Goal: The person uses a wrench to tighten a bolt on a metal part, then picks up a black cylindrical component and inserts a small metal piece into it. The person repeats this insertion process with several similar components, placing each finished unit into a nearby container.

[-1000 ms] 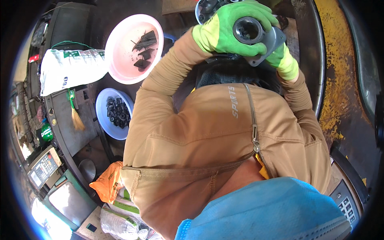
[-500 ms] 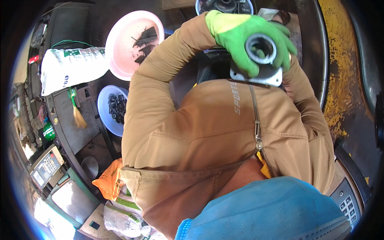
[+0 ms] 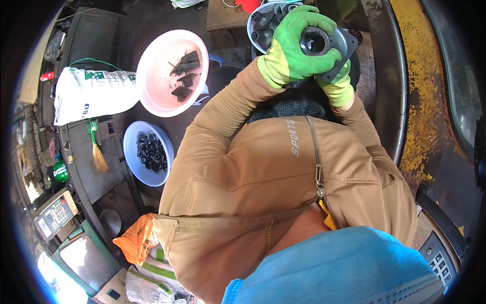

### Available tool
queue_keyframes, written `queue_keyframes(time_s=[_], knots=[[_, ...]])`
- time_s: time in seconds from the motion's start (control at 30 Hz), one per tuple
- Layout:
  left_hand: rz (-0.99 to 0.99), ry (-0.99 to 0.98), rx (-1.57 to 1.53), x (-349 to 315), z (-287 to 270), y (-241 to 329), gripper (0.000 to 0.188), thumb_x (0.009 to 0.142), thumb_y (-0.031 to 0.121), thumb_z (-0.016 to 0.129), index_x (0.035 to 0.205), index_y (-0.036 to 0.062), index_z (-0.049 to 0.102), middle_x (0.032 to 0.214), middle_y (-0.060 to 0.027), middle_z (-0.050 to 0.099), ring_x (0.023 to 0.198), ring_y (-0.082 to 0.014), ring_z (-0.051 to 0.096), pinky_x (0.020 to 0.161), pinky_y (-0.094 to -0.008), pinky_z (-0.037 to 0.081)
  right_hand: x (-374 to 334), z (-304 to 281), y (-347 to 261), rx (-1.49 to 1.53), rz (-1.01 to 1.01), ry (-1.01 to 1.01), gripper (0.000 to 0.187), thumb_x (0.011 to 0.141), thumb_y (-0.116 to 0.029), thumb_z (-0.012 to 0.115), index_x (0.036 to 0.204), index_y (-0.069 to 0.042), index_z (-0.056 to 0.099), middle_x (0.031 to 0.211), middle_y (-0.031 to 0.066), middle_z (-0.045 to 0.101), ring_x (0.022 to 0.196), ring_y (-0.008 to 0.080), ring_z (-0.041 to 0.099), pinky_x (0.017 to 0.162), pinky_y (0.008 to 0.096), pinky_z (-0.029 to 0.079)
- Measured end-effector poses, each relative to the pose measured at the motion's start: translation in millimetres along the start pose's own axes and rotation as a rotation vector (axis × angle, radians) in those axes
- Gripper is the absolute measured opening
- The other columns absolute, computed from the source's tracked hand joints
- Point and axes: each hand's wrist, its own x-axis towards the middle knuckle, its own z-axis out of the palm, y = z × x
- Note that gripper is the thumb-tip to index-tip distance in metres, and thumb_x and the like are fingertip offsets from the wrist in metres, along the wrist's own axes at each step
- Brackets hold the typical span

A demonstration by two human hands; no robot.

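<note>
Both my hands wear green gloves with yellow-green cuffs, out in front of my chest. My left hand (image 3: 302, 53) is closed around a dark flanged part (image 3: 346, 46), which has a round collar and a flat plate with holes at its corners. The collar's opening faces up, with my left fingers and thumb wrapped about it. My right hand (image 3: 338, 87) holds the plate from below at its near edge; most of its fingers are hidden behind the plate. Just beyond my left hand stands a pale basin (image 3: 251, 31) of similar black parts.
On the left are a pink basin (image 3: 147, 76) with black scraps, a pale blue basin (image 3: 132, 169) of small black pieces, a white sack (image 3: 91, 96) and a small straw brush (image 3: 98, 152). A worn yellow-and-dark metal machine (image 3: 422, 101) stands close on the right.
The flanged part has moved up and away from my chest and turned, its plate swinging from the near side to the right. My right hand, mostly hidden before, now shows below it.
</note>
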Motion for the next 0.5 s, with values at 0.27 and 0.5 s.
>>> queue_keyframes(time_s=[0.27, 0.5], knots=[[0.032, -0.205, -0.137, 19.0, -15.6, 22.3, 0.037, 0.061, 0.016, 0.083, 0.094, 0.0059, 0.069, 0.098, -0.0112, 0.068, 0.094, -0.0287, 0.065, 0.086, -0.0397, 0.051, 21.2, -32.4, -22.1, 0.129, 0.073, -0.379, 0.049, 0.074, -0.015, 0.080, 0.118, -0.004, 0.062, 0.107, 0.0093, 0.069, 0.097, 0.0240, 0.067, 0.087, 0.0348, 0.054], [-0.057, -0.649, -0.452, 21.1, -20.3, 22.3, 0.038, 0.065, 0.013, 0.080, 0.099, 0.0024, 0.068, 0.105, -0.0132, 0.068, 0.104, -0.0287, 0.063, 0.093, -0.0395, 0.050, 0.9, -46.2, -15.4, 0.549, 0.357, -0.647, 0.056, 0.088, -0.024, 0.074, 0.136, -0.008, 0.049, 0.130, 0.0046, 0.059, 0.121, 0.0123, 0.055, 0.103, 0.0276, 0.046]])
